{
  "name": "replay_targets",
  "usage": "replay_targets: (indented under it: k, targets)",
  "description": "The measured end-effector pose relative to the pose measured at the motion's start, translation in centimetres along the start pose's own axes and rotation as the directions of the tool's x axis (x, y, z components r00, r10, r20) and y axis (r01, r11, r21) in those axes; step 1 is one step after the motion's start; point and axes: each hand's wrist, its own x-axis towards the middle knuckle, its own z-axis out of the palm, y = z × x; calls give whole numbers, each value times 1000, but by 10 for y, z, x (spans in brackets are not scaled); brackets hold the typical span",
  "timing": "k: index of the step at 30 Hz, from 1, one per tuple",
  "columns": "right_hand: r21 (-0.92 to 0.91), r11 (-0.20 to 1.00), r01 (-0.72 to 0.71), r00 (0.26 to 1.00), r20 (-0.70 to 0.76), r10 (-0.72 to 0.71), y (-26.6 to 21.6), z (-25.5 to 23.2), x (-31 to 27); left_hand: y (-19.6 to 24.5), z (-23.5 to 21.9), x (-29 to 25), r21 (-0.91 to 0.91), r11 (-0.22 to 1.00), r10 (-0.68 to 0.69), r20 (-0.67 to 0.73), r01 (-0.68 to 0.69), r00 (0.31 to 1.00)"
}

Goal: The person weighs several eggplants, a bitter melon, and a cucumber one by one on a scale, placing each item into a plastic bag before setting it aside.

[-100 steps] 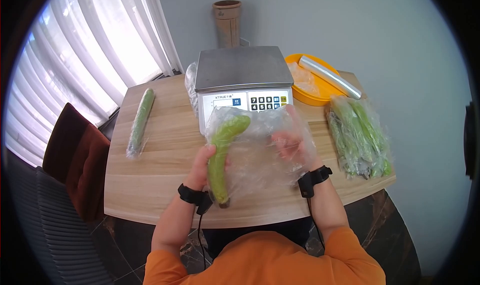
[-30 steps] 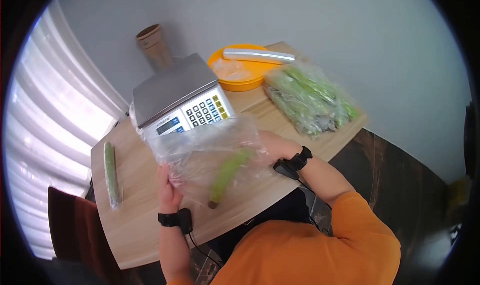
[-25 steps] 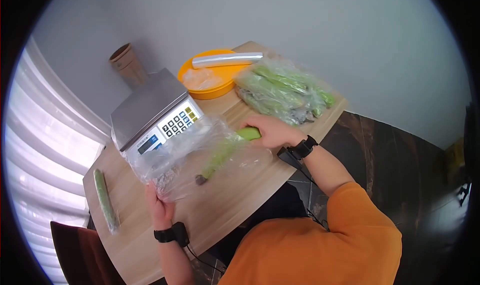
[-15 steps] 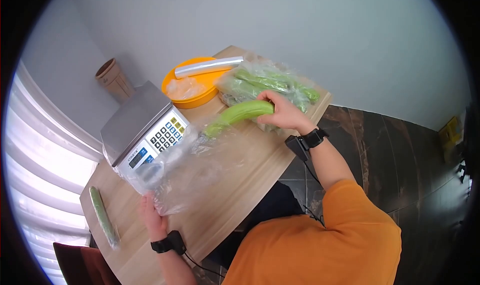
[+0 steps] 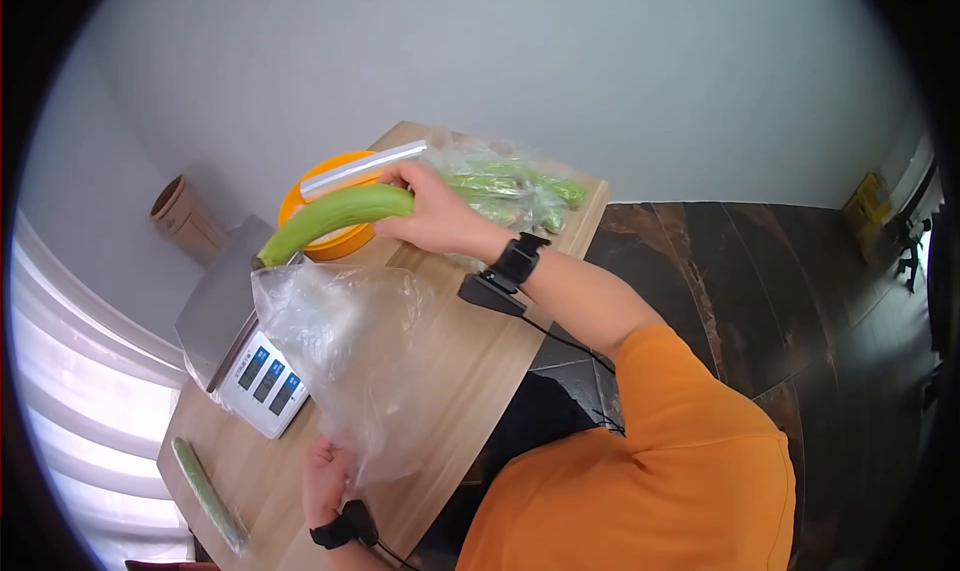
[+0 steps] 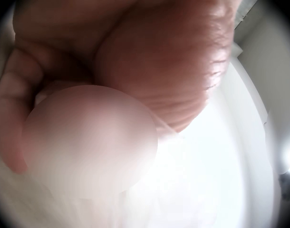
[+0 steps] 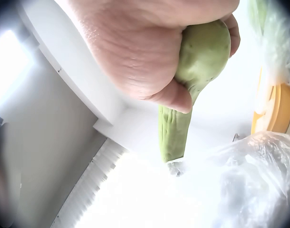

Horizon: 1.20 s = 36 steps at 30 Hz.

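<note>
right hand [image 5: 432,214] wraps one end of green gourd [image 5: 335,217], fingers curled round it, lifted over orange bowl [image 5: 300,196] beside the scale [image 5: 215,311]. left hand [image 5: 328,476] pinches limp plastic bag [image 5: 345,356] at its lower edge. gourd likely firm, moderately heavy, smooth-skinned; an end grip levers, so mid-body hold judged steadier. bag flimsy, light.

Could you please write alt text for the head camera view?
A person's right hand holds a long green gourd above a wooden table, while the left hand grips a clear plastic bag. Behind are a scale, orange tray and bagged greens.
</note>
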Motion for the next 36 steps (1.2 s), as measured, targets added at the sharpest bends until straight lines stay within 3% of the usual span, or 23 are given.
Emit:
replay_targets:
  k: [1, 4, 6, 9, 12, 15, 22, 24, 30, 36]
  targets:
    - [2, 1000, -1, 1000, 25, 1, -5, 8, 8, 0, -2, -2, 28, 999, -30, 25, 30, 999]
    - [2, 1000, -16, 996, -88, 16, -2, 38, 45, 0, -4, -5, 104, 990, -101, 56, 95, 993]
    - [124, 992, -34, 984, -172, 55, -1, 56, 71, -1, -4, -6, 169, 980, -114, 54, 104, 992]
    - [199, 960, -198, 980, 5, 201, -25, 75, 93, 8, -7, -8, 183, 978, -113, 85, 96, 990]
    - [25, 985, -173, 971, 174, 166, -19, 110, 110, 7, -9, -7, 120, 983, -151, 85, 141, 985]
    - [-195, 981, 24, 970, 242, 24, -20, 150, 113, 1, -13, -5, 35, 991, -134, 115, 130, 984]
    - [-226, 974, 11, 945, 321, 64, -29, 232, 131, 2, -11, -7, -21, 999, -47, 123, 50, 991]
    - [-243, 969, 45, 951, 308, 33, -34, 245, 132, 2, -11, -7, -34, 999, -32, 130, 37, 991]
    - [-256, 966, -41, 967, 232, 102, -30, 256, 127, 7, -11, -9, -33, 999, -3, 133, 7, 991]
    - [-107, 994, 25, 940, 341, 13, 1, 244, 133, 4, -9, -6, -38, 998, -39, 71, 42, 997]
